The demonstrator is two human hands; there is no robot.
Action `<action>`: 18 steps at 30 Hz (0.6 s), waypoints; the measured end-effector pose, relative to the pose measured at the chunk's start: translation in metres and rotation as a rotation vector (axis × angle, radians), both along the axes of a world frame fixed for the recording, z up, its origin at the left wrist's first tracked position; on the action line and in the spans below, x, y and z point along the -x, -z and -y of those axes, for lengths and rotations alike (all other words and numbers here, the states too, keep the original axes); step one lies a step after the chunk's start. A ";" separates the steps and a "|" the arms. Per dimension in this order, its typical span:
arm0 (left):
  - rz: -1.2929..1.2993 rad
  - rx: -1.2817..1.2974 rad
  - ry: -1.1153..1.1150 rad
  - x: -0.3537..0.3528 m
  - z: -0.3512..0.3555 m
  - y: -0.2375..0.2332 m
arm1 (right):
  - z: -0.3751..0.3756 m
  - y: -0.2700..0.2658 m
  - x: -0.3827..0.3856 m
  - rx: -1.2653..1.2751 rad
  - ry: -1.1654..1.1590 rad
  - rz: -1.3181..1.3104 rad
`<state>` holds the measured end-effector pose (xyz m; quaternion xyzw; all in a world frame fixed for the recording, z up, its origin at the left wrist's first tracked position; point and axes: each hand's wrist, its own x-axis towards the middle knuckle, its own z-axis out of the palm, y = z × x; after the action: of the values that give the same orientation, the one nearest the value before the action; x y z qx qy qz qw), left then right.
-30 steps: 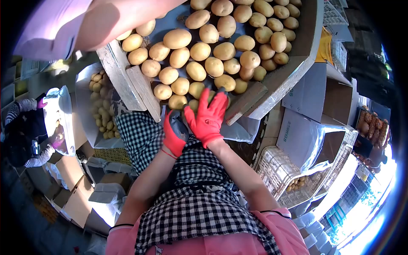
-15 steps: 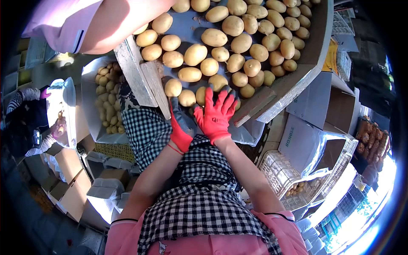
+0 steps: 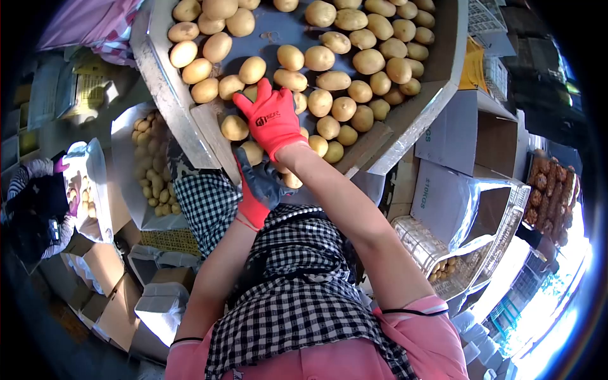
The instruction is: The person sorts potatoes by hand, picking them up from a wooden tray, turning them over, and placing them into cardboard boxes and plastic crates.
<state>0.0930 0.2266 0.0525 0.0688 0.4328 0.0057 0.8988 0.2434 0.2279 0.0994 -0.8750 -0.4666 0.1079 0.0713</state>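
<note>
Many yellow potatoes (image 3: 320, 58) lie on a grey sorting table with a wooden rim (image 3: 166, 82). My right hand (image 3: 273, 120), in a red glove, reaches over the potatoes with its fingers spread, palm down, touching those near the table's left part. Lower down, at the gap in the rim, my left hand (image 3: 256, 187) is turned palm up, its dark palm showing and its fingers apart. A potato (image 3: 251, 153) lies just above my left fingers, and another (image 3: 292, 180) is beside them.
A lined crate of potatoes (image 3: 152, 168) is left of the table. Cardboard boxes (image 3: 446, 190) and a white plastic basket (image 3: 418, 244) stand at right. A co-worker in striped sleeves (image 3: 25, 177) holds a white container (image 3: 88, 190) at far left.
My right hand has moved up and left over the potatoes. My left hand has shifted slightly down and left. The table appears further left, and the bare arm at upper left is gone.
</note>
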 end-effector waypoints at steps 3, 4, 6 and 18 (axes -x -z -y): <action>0.168 -0.002 0.026 0.001 -0.002 0.006 | 0.042 -0.004 0.016 -0.523 0.006 -0.004; 0.230 0.042 0.008 -0.002 -0.002 -0.001 | 0.067 -0.025 0.018 -0.606 0.000 0.086; 0.084 0.018 -0.004 -0.015 0.004 -0.029 | 0.146 -0.082 -0.002 -0.603 0.268 0.352; -0.002 0.011 -0.192 0.000 0.015 0.017 | 0.121 -0.017 0.059 -0.181 0.286 -0.041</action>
<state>0.0933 0.2111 0.0354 0.0222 0.4384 0.0894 0.8940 0.1846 0.1066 0.1160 -0.9201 -0.3434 0.0721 0.1742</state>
